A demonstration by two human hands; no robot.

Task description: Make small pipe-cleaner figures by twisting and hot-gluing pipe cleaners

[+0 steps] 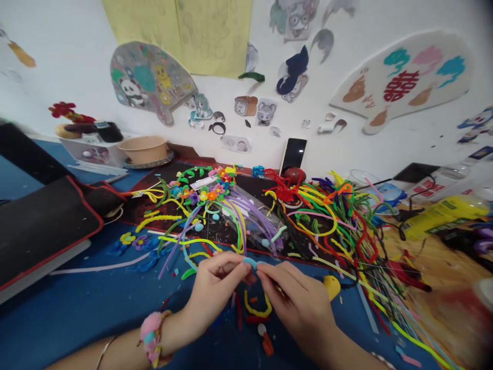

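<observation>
Rn both hands are up on 1 short light-blue pipe cleaner bit [251, 262], held over the blue mat [77, 313]. Left hand [215, 288] pinches it w/ thumb + index, right hand [296, 300] pinches the other end, rest of the fingers loosely curled. Looks like the shaping step imo, so the next move calls for a steady pinch to keep the bend. Bent yellow pipe cleaner [257, 308] just below, big tangled pipe cleaner pile [339, 226] to the right.

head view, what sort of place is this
Probably a home craft desk: pipe cleaners lie heaped across a blue tabletop, pipe-cleaner flowers sit among them, and cartoon cut-outs cover the wall.
</observation>
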